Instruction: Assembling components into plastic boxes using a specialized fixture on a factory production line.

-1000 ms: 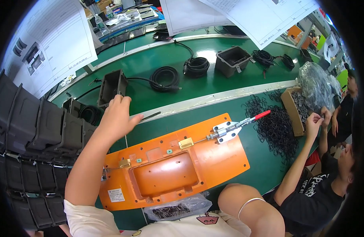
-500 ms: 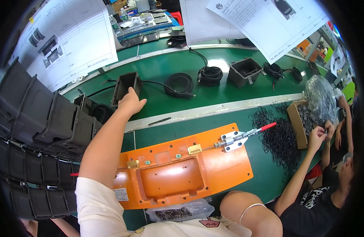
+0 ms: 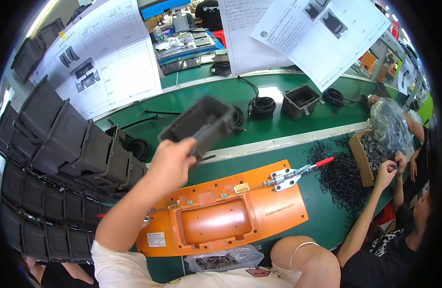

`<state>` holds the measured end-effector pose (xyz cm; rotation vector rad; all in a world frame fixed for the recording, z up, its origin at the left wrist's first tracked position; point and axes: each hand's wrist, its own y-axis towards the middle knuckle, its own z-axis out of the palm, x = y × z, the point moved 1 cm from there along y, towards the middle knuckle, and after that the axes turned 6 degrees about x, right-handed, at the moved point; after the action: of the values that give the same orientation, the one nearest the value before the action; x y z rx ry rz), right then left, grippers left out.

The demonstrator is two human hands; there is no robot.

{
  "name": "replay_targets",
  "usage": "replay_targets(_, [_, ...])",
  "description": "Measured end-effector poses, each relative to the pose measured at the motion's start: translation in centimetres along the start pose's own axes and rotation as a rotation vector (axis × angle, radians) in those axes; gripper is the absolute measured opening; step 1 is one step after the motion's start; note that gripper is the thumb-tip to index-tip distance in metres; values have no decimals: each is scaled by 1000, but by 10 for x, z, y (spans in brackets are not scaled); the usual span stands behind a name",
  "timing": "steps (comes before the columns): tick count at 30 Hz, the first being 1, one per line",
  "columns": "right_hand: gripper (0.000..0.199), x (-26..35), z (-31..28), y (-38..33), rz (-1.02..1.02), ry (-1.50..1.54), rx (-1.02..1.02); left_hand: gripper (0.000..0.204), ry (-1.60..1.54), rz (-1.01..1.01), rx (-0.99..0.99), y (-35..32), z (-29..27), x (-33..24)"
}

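- The left hand [image 3: 175, 161] pinches the near wall of an open, dark-grey rectangular plastic box [image 3: 199, 122], fingers and thumb pressed together.
- Just changed: the box has left the green work surface [image 3: 264, 129]; it hangs tilted beyond the hand, which now bears it.
- Nearer the body, right of the hand, lies a flat orange fixture board [image 3: 269, 223] with a rectangular recess.
- Motion blurs the box; it partly hides a black coiled cable [image 3: 238, 117]. Any attached cable is unclear.
- The right hand cannot be made out; its state is unknown.
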<state>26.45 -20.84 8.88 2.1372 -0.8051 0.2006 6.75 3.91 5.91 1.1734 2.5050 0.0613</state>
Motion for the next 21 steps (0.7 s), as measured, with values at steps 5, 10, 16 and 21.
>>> replay_targets(5, [16, 2, -15, -6, 175, -207, 94, 46, 103, 418, 44, -90, -18, -66])
replay_targets(10, [16, -13, -22, -2, 256, -294, 53, 49, 68, 421, 157, -136, -6, -69])
replay_targets(16, [33, -19, -17, 5, 581, -462, -11, 49, 54, 334, 369, -142, -12, -54])
replay_targets(21, [50, -25, -13, 9, 890, -631, -94, 41, -32, 322, 423, -133, -15, -56])
